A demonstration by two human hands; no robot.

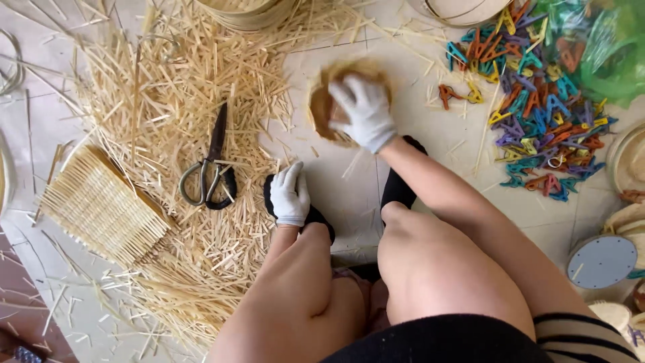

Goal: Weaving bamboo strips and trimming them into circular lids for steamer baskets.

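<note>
Reaching forward over the tiled floor (349, 195), the right hand (363, 111), in a white glove, lay across the top of a small round woven basket (321, 107); its fingers were spread over the rim and inner face, pressing on the basket rather than pinching it, though how far the fingertips curled behind the far edge could not be told. The basket sat on the floor just ahead of the person's feet, at the right edge of a wide litter of pale bamboo offcuts (201, 87); it looked tilted toward the camera, with its brown inside showing to the left of the glove. The left hand (290, 195), also in a white glove, rested low on a black sock near the left knee; its fingers lay loosely together and bent, holding nothing that could be seen. Both bare knees filled the lower middle of the view, with a dark hem and a striped sleeve at the bottom right.

Left of the left hand, a pair of black-handled scissors (211, 165) lay shut on the offcuts, blades pointing away; farther left lay a flat mat of parallel bamboo slats (101, 208). Well apart on the right, a heap of coloured plastic clips (537, 114) spread over the tiles beside a green plastic bag (605, 47); a round grey-blue lid (601, 261) lay near the right knee; rims of other woven baskets (248, 13) showed along the top edge.
</note>
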